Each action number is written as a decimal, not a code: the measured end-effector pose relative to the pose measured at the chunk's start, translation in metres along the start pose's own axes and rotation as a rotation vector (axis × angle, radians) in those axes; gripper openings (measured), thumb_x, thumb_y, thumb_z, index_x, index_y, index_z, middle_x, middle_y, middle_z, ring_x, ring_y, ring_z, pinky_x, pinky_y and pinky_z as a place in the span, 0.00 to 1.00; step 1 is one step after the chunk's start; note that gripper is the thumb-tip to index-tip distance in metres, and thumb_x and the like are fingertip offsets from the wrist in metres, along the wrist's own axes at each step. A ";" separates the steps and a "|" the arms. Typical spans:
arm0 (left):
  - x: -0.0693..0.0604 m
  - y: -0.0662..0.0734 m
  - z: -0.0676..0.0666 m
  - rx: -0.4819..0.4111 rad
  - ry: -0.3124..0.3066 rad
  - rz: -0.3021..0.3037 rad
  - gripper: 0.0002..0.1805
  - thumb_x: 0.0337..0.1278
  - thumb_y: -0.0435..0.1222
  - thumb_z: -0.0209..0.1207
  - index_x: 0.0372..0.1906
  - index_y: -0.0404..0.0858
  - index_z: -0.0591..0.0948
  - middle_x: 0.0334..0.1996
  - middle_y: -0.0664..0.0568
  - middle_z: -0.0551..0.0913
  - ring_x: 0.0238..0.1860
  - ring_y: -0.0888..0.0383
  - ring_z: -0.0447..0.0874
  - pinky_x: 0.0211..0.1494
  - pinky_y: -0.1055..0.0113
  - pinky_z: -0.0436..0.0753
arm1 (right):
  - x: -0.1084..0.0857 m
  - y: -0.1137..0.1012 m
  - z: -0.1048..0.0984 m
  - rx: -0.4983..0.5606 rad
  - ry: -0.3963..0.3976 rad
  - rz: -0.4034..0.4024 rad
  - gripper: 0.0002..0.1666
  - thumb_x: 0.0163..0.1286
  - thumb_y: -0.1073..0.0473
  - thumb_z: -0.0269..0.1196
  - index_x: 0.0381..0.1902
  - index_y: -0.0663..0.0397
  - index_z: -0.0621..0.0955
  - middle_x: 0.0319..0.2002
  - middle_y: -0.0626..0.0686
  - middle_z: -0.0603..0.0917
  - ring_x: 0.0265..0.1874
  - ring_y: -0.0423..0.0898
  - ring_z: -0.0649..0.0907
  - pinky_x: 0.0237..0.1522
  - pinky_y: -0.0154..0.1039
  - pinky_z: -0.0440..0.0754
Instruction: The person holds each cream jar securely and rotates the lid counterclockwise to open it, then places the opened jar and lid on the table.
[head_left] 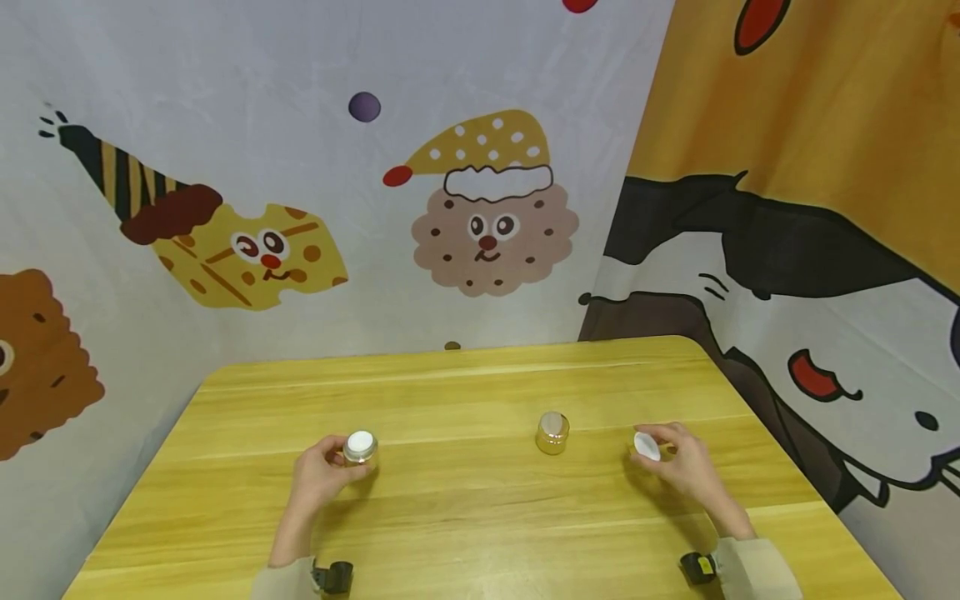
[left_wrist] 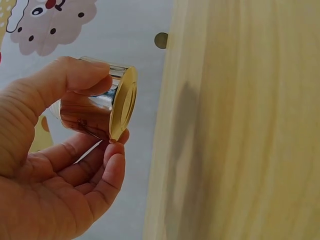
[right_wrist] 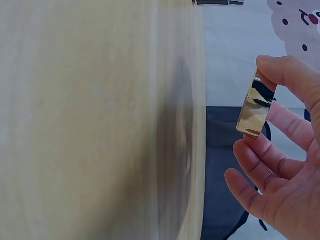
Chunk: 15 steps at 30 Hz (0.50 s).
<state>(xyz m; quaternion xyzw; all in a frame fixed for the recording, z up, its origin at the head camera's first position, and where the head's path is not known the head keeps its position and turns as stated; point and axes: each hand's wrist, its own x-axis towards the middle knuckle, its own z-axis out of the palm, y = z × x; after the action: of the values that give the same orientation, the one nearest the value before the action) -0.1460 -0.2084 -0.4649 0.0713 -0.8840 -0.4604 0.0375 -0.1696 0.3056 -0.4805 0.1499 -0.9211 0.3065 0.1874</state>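
Observation:
My left hand (head_left: pixel 318 477) grips a small shiny gold jar (head_left: pixel 361 454) between thumb and fingers. Its top face shows white in the head view, and its gold base (left_wrist: pixel 125 105) faces the table in the left wrist view. On the other side, my right hand (head_left: pixel 686 465) pinches a round gold lid (right_wrist: pixel 256 107) by its edge. The lid's white inside (head_left: pixel 647 447) is turned toward the head camera. Between the hands, nearer the right one, a second gold jar (head_left: pixel 552 433) stands on the table. Both held things are raised off the wood.
The light wooden table (head_left: pixel 480 533) has rounded far corners. Behind it hangs a white cloth (head_left: pixel 300 50) with cartoon figures, and an orange and black patterned cloth (head_left: pixel 862 125) is on the right. Each wrist carries a small black camera (head_left: pixel 339 577).

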 end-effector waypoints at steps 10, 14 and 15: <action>0.000 -0.006 0.001 0.046 -0.010 0.010 0.26 0.33 0.31 0.74 0.41 0.25 0.77 0.28 0.45 0.77 0.31 0.54 0.72 0.32 0.65 0.71 | -0.002 0.002 0.001 0.000 -0.004 -0.011 0.25 0.41 0.67 0.76 0.42 0.61 0.84 0.31 0.54 0.79 0.29 0.52 0.80 0.28 0.40 0.80; 0.001 -0.007 0.002 0.053 -0.007 0.007 0.25 0.33 0.31 0.73 0.41 0.25 0.77 0.28 0.45 0.77 0.31 0.53 0.72 0.31 0.65 0.70 | -0.002 0.001 0.000 0.000 -0.017 -0.001 0.25 0.42 0.67 0.76 0.42 0.62 0.83 0.32 0.55 0.79 0.29 0.53 0.80 0.26 0.39 0.79; 0.001 -0.007 0.002 0.054 -0.004 0.006 0.25 0.33 0.31 0.73 0.41 0.25 0.78 0.28 0.45 0.77 0.31 0.53 0.72 0.31 0.65 0.70 | -0.002 0.001 0.000 0.000 -0.024 0.003 0.25 0.42 0.66 0.76 0.42 0.62 0.83 0.32 0.55 0.79 0.29 0.52 0.80 0.26 0.38 0.79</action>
<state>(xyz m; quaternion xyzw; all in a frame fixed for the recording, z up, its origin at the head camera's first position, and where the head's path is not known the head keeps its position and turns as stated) -0.1461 -0.2112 -0.4717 0.0688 -0.8965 -0.4362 0.0350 -0.1682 0.3069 -0.4823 0.1519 -0.9235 0.3051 0.1760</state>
